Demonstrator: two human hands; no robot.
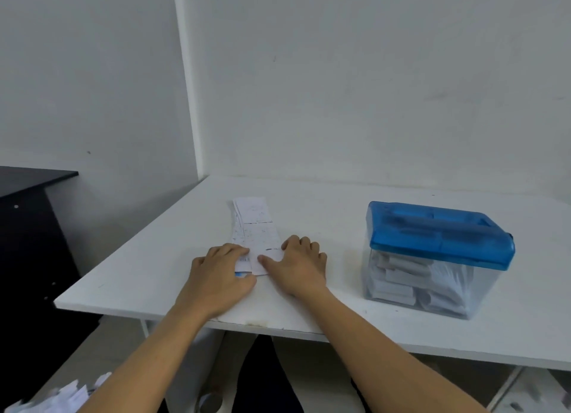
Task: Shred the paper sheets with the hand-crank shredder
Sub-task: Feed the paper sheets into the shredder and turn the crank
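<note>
A small stack of narrow printed paper sheets point(255, 224) lies on the white table point(340, 202), running away from me. My left hand point(217, 276) rests on the near left end of the stack, fingers bent over its edge. My right hand point(301, 266) sits at the near right edge, its thumb pressing on the paper and its fingers curled. The hand-crank shredder point(438, 245) stands to the right, apart from both hands: a blue lid on a clear bin that holds shredded paper. Its crank is not visible.
A dark cabinet point(27, 215) stands to the left of the table. White paper scraps point(61, 397) lie on the floor at the lower left. The wall runs along the table's far edge.
</note>
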